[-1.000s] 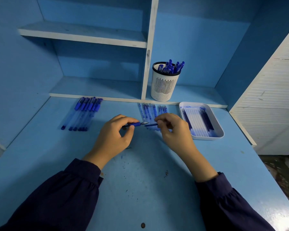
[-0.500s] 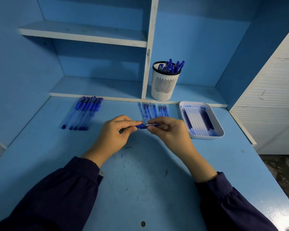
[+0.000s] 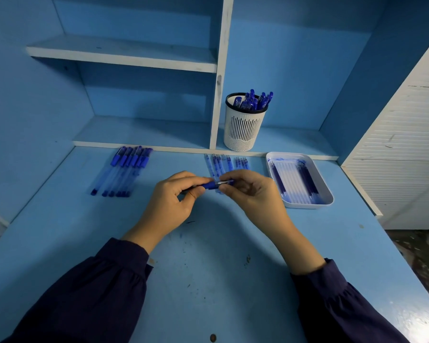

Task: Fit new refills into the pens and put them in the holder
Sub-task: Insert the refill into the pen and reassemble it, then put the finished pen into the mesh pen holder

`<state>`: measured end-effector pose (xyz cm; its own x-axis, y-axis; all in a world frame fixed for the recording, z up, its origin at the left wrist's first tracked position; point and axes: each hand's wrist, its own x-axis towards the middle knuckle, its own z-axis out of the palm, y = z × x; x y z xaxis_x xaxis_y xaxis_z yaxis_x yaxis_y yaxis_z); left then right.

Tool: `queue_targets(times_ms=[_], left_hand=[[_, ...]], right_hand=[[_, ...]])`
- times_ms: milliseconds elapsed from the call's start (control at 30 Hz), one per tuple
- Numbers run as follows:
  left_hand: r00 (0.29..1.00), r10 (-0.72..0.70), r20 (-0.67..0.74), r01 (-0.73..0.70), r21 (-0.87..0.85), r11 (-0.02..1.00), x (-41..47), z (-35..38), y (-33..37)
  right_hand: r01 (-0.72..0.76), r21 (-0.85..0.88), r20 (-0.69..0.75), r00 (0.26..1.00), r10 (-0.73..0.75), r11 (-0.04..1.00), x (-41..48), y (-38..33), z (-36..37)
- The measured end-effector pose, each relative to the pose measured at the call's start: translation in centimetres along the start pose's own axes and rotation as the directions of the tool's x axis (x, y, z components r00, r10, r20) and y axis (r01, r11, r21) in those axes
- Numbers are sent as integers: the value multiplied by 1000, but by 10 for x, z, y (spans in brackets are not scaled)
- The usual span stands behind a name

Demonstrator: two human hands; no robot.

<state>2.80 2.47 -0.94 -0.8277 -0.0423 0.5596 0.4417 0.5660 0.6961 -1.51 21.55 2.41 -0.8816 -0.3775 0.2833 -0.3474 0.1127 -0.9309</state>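
Note:
Both hands hold one blue pen (image 3: 212, 185) level above the middle of the desk. My left hand (image 3: 174, 204) grips its barrel end between thumb and fingers. My right hand (image 3: 253, 194) pinches the tip end, where a clear section shows. A white slotted holder (image 3: 243, 131) with several blue pens stands on the low shelf behind. Several capped pens (image 3: 124, 169) lie in a row at the left. Several loose refills (image 3: 223, 163) lie just beyond my hands.
A white tray (image 3: 328, 196) at the right holds several refills and has blue ink smears. The blue desk (image 3: 208, 268) carries ink specks. Shelves and a white upright divider (image 3: 219, 70) rise at the back. A white slatted panel (image 3: 406, 144) stands at the right.
My right hand has slid left along the pen toward my left hand, so the two parts of the pen have come together. The left hand has barely moved.

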Motion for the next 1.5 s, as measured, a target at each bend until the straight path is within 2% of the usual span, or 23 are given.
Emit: queue_targets(times_ms=[67,167,333,433,500,667,767,867,1000,1100,1200,1400,1500], left_hand=[[998,60,-18,-59,18,998,3,1,4],[997,61,-38,-58,76,995,6,-1,2],[977,-130,-168,152,128,980,15,-6,-12],[956,-292,-8,276,355,893,25,-2,-28],[936,-338,98,254,477,841,34,1,-31],[945,-300,130,178,562,808,50,7,-29],[929,-339,147,202,566,799,49,9,-34],[902,-399,163,246,566,787,50,9,-35],[901,-401,168,248,559,791,48,8,-33],[903,-398,163,253,546,798,47,7,-31],[912,-376,164,226,565,794,47,8,-31],[920,-369,135,241,548,801,44,9,-34],[927,-346,144,222,533,816,38,5,-28]], right_hand=[[61,-10,-25,998,-62,998,2,-2,-1],[122,-5,-85,989,-122,993,1,-5,-3],[256,17,-290,926,-241,966,11,-22,-27],[347,-42,-419,845,-332,937,23,-44,-43],[412,-112,-482,773,-412,904,33,-61,-53],[541,-331,-559,548,-623,773,77,-98,-76],[534,-431,-542,491,-682,727,109,-108,-82],[473,-510,-473,543,-694,718,143,-99,-85],[338,-602,-298,746,-596,724,182,-64,-81],[260,-698,-132,869,-477,667,192,-36,-77],[271,-734,-74,880,-469,623,184,-24,-76],[283,-650,-236,807,-542,705,136,-31,-64],[309,-579,-234,824,-516,754,104,-27,-41]])
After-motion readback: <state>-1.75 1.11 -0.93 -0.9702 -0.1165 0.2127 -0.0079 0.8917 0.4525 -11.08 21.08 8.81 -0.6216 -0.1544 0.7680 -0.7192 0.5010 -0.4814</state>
